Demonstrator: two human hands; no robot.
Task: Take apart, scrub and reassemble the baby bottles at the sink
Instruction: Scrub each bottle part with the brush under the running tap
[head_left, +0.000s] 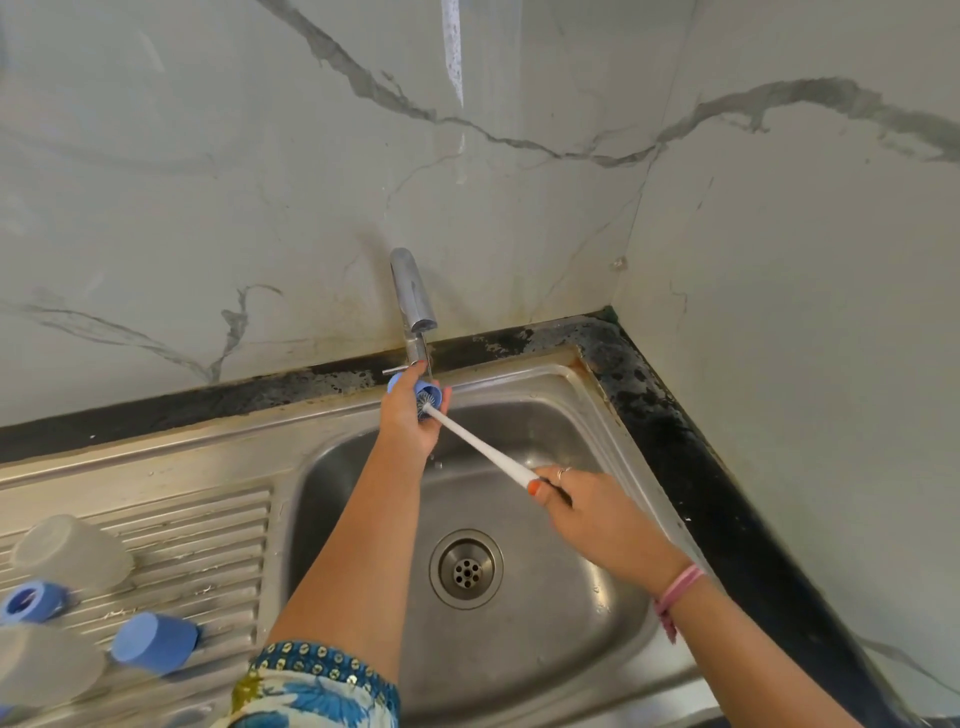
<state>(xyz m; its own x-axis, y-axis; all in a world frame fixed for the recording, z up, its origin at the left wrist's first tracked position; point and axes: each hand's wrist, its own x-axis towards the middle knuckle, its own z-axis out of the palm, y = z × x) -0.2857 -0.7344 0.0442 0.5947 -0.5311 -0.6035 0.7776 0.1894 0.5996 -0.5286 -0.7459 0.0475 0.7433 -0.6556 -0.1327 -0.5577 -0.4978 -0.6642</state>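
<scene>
A small blue plastic bottle part (430, 393) is gripped in the left hand (410, 415) under the chrome tap (413, 299), while the bristle head of a white long-handled brush (480, 446), held in the closed fingers of the right hand (597, 514), is worked inside it. Scrubbing is judged under way, reassembly not begun: two blue caps (155, 643) and translucent cloudy bottle pieces (72, 551) lie apart on the ribbed steel drainer (218, 525). The pieces at the left edge are blurred and cut off; running water cannot be confirmed.

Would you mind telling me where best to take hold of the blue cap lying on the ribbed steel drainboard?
Probably around the blue cap's rounded side wall, coming from above: it lies on its side on the ribbed steel drainboard, closed end towards the camera.
</scene>
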